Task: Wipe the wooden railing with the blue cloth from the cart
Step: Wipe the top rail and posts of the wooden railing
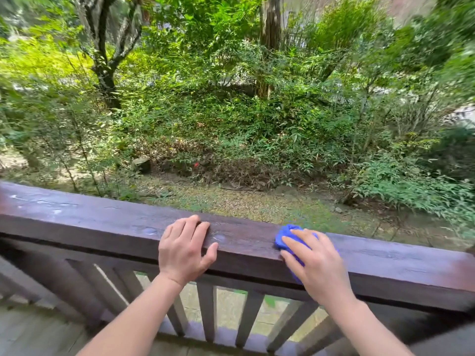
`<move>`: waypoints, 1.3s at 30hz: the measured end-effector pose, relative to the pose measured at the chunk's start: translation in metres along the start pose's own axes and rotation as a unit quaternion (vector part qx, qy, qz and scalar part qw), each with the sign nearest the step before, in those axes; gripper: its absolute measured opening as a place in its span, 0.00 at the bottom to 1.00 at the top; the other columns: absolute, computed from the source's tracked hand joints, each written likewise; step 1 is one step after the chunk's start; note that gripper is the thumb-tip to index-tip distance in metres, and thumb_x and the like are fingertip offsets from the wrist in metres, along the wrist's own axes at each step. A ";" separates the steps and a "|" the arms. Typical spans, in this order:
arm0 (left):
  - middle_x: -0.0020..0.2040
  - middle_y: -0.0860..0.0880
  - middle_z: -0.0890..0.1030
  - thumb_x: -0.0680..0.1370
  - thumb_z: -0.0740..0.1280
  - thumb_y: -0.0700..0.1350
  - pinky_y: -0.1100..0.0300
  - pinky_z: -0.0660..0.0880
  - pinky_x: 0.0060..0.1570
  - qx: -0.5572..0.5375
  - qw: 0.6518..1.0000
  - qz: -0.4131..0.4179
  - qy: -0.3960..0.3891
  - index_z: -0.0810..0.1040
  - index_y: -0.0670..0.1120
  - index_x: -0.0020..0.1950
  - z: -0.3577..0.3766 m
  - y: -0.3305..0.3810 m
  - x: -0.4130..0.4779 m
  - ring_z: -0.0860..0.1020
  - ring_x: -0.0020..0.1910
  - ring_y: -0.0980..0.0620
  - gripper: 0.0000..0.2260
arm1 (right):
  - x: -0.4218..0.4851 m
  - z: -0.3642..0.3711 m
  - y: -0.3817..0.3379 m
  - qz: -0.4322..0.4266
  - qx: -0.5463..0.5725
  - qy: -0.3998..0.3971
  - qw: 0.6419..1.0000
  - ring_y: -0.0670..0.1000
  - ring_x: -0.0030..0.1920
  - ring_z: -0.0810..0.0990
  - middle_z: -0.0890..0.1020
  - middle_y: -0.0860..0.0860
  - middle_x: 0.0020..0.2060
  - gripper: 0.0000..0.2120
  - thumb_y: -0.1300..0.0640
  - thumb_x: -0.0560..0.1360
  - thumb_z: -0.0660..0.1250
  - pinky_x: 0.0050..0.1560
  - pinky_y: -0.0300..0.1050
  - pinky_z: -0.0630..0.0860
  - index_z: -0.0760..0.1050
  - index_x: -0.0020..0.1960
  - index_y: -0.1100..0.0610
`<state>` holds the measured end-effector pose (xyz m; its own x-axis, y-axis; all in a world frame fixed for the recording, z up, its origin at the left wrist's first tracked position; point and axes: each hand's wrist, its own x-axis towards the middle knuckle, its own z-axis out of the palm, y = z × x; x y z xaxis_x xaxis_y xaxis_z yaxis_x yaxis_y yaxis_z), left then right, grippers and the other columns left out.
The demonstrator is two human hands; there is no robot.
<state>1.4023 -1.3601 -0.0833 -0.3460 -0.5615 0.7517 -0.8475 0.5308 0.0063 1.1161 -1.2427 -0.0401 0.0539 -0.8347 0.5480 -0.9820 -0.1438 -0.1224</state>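
Observation:
A dark brown wooden railing (pixel 97 222) runs across the view from the left edge down to the right edge. Its top shows wet streaks and a few water drops. My left hand (pixel 183 249) rests flat on the rail's top near the middle, fingers spread, holding nothing. To its right, my right hand (pixel 314 263) presses a bunched blue cloth (pixel 286 233) onto the rail's top and front edge. Most of the cloth is hidden under that hand. The cart is out of view.
Vertical wooden balusters (pixel 207 310) stand below the rail, above a grey plank floor (pixel 33 330) at the lower left. Beyond the railing lies a gravelly strip of ground (pixel 231 199), then dense green bushes and tree trunks (pixel 268 44).

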 end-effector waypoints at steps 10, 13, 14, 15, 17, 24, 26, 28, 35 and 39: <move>0.57 0.45 0.81 0.76 0.60 0.56 0.47 0.72 0.51 0.016 0.999 -0.018 -0.023 0.79 0.47 0.54 -0.003 0.002 0.002 0.77 0.53 0.41 0.16 | 0.023 0.007 -0.032 -0.054 0.014 -0.008 0.998 0.57 0.43 0.75 0.81 0.51 0.48 0.07 0.50 0.77 0.65 0.49 0.50 0.75 0.79 0.47 0.51; 0.56 0.45 0.79 0.76 0.61 0.56 0.47 0.71 0.50 0.022 0.999 -0.015 -0.019 0.78 0.48 0.54 -0.002 0.001 0.003 0.76 0.52 0.41 0.15 | 0.019 -0.003 0.004 -0.091 0.046 -0.018 0.995 0.56 0.47 0.78 0.82 0.49 0.51 0.08 0.48 0.76 0.65 0.54 0.47 0.75 0.80 0.50 0.50; 0.56 0.45 0.79 0.75 0.61 0.56 0.47 0.71 0.49 0.023 1.000 -0.014 -0.017 0.78 0.48 0.54 -0.002 0.001 0.002 0.76 0.52 0.42 0.15 | 0.017 -0.006 0.014 -0.072 0.045 -0.013 0.996 0.56 0.47 0.78 0.82 0.49 0.51 0.08 0.49 0.76 0.67 0.54 0.46 0.75 0.81 0.50 0.50; 0.56 0.45 0.80 0.75 0.61 0.56 0.47 0.72 0.49 0.024 1.000 -0.013 -0.013 0.78 0.48 0.54 -0.001 0.001 0.002 0.76 0.52 0.42 0.15 | 0.017 -0.009 0.020 -0.043 0.038 -0.008 0.998 0.57 0.47 0.79 0.83 0.49 0.51 0.07 0.50 0.74 0.68 0.53 0.46 0.75 0.82 0.49 0.50; 0.56 0.45 0.80 0.75 0.61 0.55 0.48 0.72 0.48 0.029 0.999 -0.016 -0.006 0.79 0.48 0.54 0.000 0.001 0.003 0.76 0.52 0.42 0.15 | 0.024 -0.004 0.010 0.026 0.017 0.008 0.999 0.58 0.45 0.79 0.83 0.50 0.47 0.04 0.52 0.72 0.72 0.50 0.46 0.75 0.82 0.46 0.51; 0.55 0.45 0.80 0.74 0.62 0.55 0.48 0.72 0.47 0.032 0.999 -0.023 -0.010 0.79 0.48 0.53 -0.001 0.003 0.004 0.77 0.50 0.41 0.15 | 0.033 0.018 -0.044 -0.088 0.039 -0.009 0.995 0.56 0.48 0.74 0.81 0.50 0.51 0.11 0.48 0.78 0.61 0.55 0.49 0.73 0.80 0.49 0.51; 0.55 0.46 0.80 0.74 0.62 0.55 0.48 0.71 0.47 0.030 0.999 -0.025 -0.016 0.79 0.48 0.53 -0.002 0.003 0.004 0.77 0.50 0.41 0.15 | 0.047 0.014 -0.031 -0.048 0.044 -0.054 0.996 0.59 0.48 0.76 0.82 0.50 0.53 0.11 0.48 0.78 0.63 0.55 0.48 0.74 0.81 0.50 0.51; 0.54 0.45 0.80 0.73 0.62 0.55 0.48 0.72 0.47 0.029 0.999 -0.028 -0.017 0.79 0.48 0.53 -0.003 0.005 0.005 0.77 0.49 0.41 0.15 | 0.064 0.016 -0.038 0.031 0.049 -0.073 0.996 0.59 0.50 0.75 0.82 0.51 0.51 0.10 0.51 0.77 0.63 0.55 0.48 0.71 0.82 0.49 0.52; 0.54 0.45 0.80 0.73 0.63 0.55 0.48 0.71 0.47 0.031 0.999 -0.019 -0.012 0.80 0.48 0.53 -0.003 0.003 0.004 0.76 0.49 0.41 0.16 | 0.042 0.022 -0.049 -0.119 0.074 -0.056 0.989 0.56 0.52 0.76 0.81 0.50 0.55 0.11 0.48 0.77 0.61 0.60 0.49 0.72 0.79 0.53 0.51; 0.54 0.45 0.81 0.72 0.63 0.55 0.48 0.71 0.47 0.032 0.999 -0.023 -0.009 0.80 0.47 0.53 -0.003 0.004 0.006 0.77 0.48 0.41 0.16 | 0.075 0.028 -0.059 -0.001 0.043 -0.096 0.994 0.60 0.51 0.75 0.81 0.52 0.54 0.11 0.52 0.78 0.61 0.57 0.50 0.71 0.80 0.53 0.53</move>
<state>1.3982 -1.3592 -0.0771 -0.3133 -0.5961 0.7393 -0.8866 0.4625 -0.0029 1.1830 -1.3121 -0.0147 0.0973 -0.9192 0.3815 -0.9630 -0.1838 -0.1972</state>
